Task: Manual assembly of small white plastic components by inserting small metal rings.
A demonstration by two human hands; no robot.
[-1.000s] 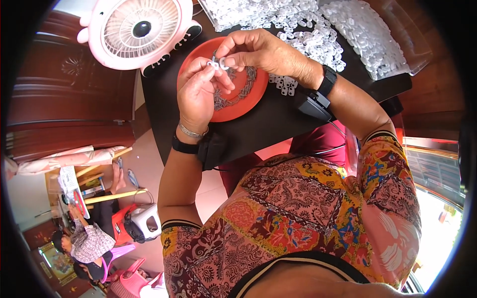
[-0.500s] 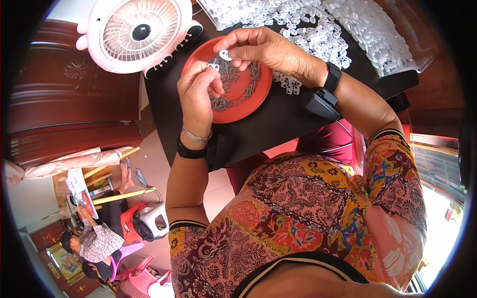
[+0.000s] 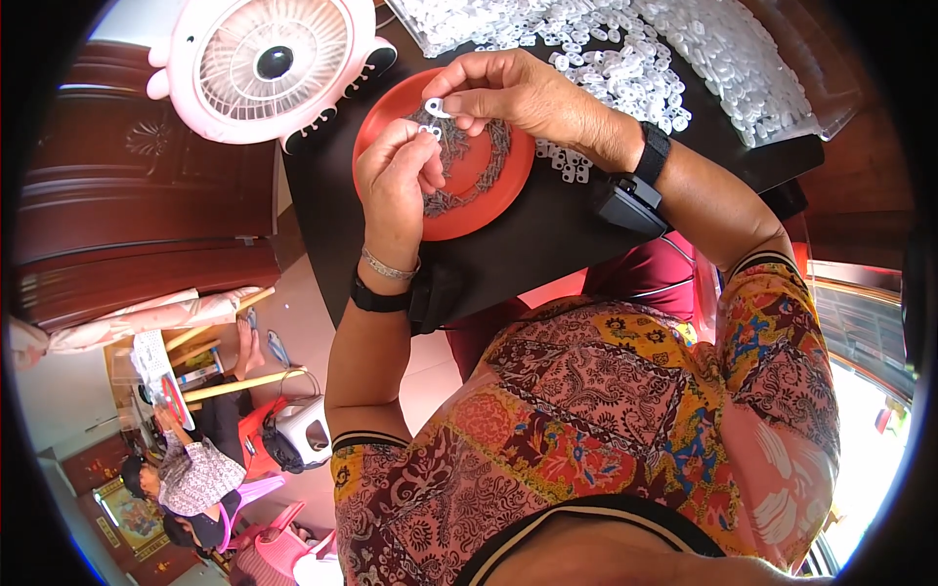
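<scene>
Over the red round plate (image 3: 467,227), my two hands meet with fingertips close together. My right hand (image 3: 513,98) pinches a small white plastic piece with a round hole (image 3: 436,106) between thumb and finger. In my left hand (image 3: 396,166), closed in a pinch, is a tiny whitish looped piece (image 3: 429,130); its lower part is hidden by the fingers. The two pieces are very near each other, and I cannot tell if they touch. On the plate lie many small grey screw-like pieces (image 3: 491,168), partly covered by my hands.
A heap of white plastic pieces (image 3: 625,83) spreads over the black table (image 3: 547,230), with more in a clear bag (image 3: 723,68) at the far right. A pink fan (image 3: 277,63) stands at the far left. Other people (image 3: 200,479) sit at lower left.
My left hand has shifted slightly right. The white piece in my right hand has moved a little left and turned, showing its hole more squarely. Both grips are kept.
</scene>
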